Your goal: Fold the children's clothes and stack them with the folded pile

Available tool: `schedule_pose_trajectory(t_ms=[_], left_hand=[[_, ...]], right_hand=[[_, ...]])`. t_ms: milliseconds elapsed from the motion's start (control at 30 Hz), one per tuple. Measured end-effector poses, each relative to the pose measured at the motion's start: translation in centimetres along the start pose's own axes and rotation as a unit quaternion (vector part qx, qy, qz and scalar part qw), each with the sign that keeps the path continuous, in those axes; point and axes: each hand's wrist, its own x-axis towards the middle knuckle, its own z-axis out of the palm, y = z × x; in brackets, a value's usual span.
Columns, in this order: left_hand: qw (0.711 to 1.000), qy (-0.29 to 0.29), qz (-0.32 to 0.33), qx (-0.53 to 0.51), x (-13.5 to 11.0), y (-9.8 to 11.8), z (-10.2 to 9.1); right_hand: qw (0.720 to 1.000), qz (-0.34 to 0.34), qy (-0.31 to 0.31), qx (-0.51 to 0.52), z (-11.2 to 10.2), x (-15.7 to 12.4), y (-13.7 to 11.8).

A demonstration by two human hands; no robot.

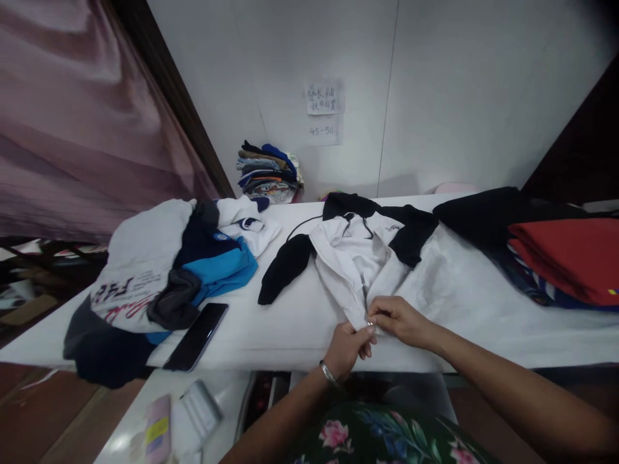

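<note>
A white zip jacket point(333, 254) with black sleeves and a black hood lies spread on the white table, its bottom hem toward me. My left hand point(349, 347), with a silver bracelet at the wrist, pinches the lower front edge of the jacket. Right beside it, my right hand point(399, 319) pinches the other front edge at the same spot. A small shiny bit, seemingly the zipper's end, shows between my fingertips. Above my hands the two jacket fronts lie apart in a V. One black sleeve point(286, 267) stretches to the left.
Rumpled clothes point(140, 258) lie at the left, beside a black phone point(197, 336). Folded garments, a red one point(570, 254) on top, sit at the right. A clothes stack point(268, 171) stands by the wall. Below the table edge is a lower white surface point(128, 412) with small objects.
</note>
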Motion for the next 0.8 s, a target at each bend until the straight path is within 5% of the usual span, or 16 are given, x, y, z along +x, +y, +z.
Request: schedule_pose_trajectory(t_ms=[267,433,500,800], left_hand=[[0.997,0.034,0.031,-0.056,0.1,1.0,-0.4],[0.999,0.034,0.008,-0.030,-0.4,0.3,-0.6],[0.999,0.028,-0.005,-0.037,-0.6,-0.3,-0.5],[0.996,0.009,-0.014,-0.088,-0.6,0.7,-0.2]], right_hand=[[0.993,0.105,-0.031,0.048,-0.5,3.2,-0.7],[0.974,-0.053,-0.070,-0.208,0.0,2.2,-1.9],[0.965,-0.058,-0.085,-0.241,0.2,1.7,-1.9],[0.994,0.055,-0.086,0.038,-1.1,2.2,0.2]])
